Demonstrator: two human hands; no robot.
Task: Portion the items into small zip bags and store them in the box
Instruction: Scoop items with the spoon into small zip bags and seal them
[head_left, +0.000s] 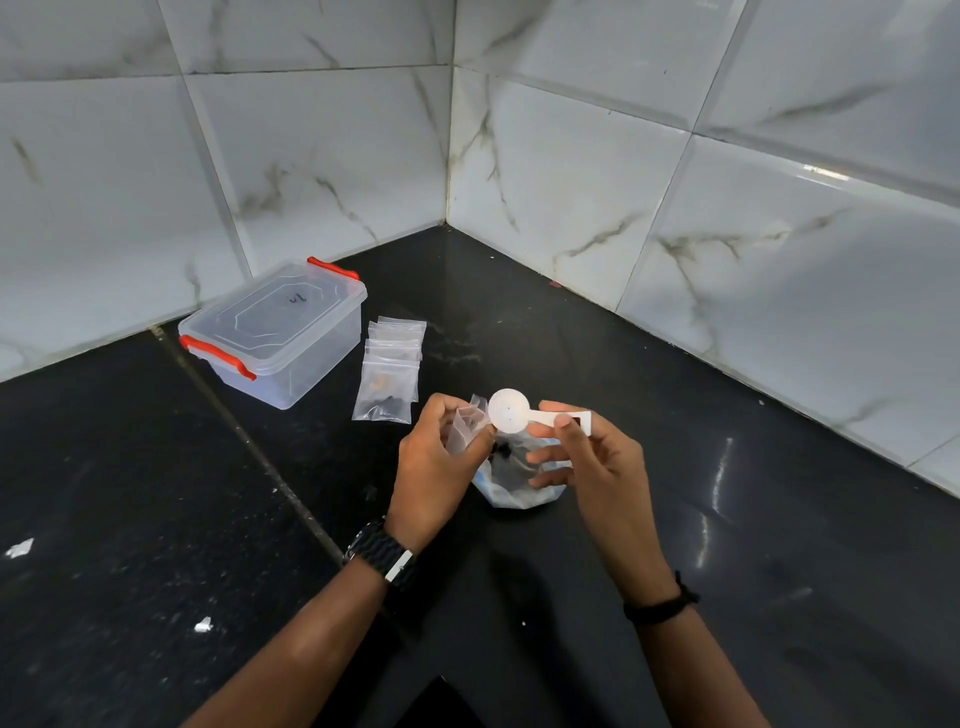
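Black counter: my left hand (436, 457) pinches a small zip bag (467, 428) open, so my right hand (597, 457), gripping the scoop (511, 410) (white plastic), tips in.

**A tiled kitchen corner at home**

This looks like a domestic kitchen, seen at a corner of the worktop. The counter (675, 519) is polished black stone with pale flecks, glossy enough to throw back streaks of light, and a grouted seam (244, 431) runs across it where two slabs meet. Behind it, two walls (571, 171) meet at a right angle, both faced in large glossy white tiles with grey marble veining (the sort commonly used as a splashback). A clear plastic storage box (280, 343) with red clip latches stands closed near the left wall, an ordinary household container.
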